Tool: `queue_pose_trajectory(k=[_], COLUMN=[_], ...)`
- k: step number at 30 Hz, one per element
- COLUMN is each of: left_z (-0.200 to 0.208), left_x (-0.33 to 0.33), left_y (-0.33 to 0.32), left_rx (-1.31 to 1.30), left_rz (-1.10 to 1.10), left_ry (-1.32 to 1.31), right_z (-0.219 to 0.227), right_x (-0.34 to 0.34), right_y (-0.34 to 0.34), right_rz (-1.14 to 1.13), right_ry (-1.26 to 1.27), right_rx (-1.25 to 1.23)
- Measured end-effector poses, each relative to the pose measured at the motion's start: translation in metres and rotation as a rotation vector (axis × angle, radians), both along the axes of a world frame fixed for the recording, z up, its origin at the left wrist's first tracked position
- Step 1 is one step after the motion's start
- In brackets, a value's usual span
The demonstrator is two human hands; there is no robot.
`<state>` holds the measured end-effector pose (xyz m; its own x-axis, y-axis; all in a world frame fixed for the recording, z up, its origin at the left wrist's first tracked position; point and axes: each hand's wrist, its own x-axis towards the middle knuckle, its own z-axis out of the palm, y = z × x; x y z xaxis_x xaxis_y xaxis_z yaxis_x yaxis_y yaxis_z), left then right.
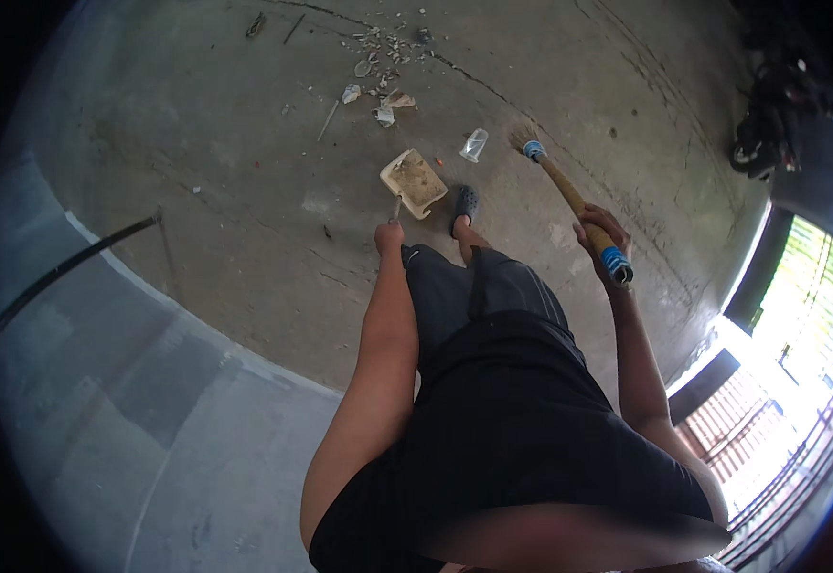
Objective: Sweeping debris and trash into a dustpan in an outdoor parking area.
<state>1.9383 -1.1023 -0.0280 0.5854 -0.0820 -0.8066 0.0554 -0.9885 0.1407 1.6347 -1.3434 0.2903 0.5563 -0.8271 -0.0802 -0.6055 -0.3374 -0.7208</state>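
My left hand (390, 238) is closed round the handle of a dirty, cream-coloured dustpan (417, 181), whose pan is out ahead of me, low over or on the floor. In my right hand (606, 234) is a short broom (562, 181) with a tan handle and blue bands near both ends. Its bristles point forward and to the left, apart from the dustpan. Between the two lies a clear plastic cup (474, 145). Beyond the dustpan, crumpled paper scraps (385, 115) and a scatter of small pale debris (388, 53) lie on the floor.
Cracks run across the concrete floor (245, 172). A grey wall (197, 458) curves along the left, with a dark bent pipe (73, 267) beside it. My foot wears a dark clog (466, 202). At the far right stands a dark motorbike (760, 124) near a bright barred opening (779, 353).
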Motion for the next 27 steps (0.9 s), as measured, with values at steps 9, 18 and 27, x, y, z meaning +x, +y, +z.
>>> queue_pose_trajectory(k=[9, 18, 27], left_z=[0.007, -0.012, -0.015], left_x=[-0.017, -0.036, -0.049], left_y=[0.011, -0.003, -0.002], left_rx=[-0.003, -0.03, -0.102], left_rz=[0.168, 0.313, 0.246], left_ry=[-0.029, 0.104, 0.276], right_z=[-0.032, -0.063, -0.045], right_x=[0.056, 0.04, 0.046], right_y=[-0.036, -0.013, -0.021], right_rz=[0.36, 0.272, 0.31], right_ry=[0.014, 0.118, 0.081], right_rx=[0.108, 0.027, -0.056])
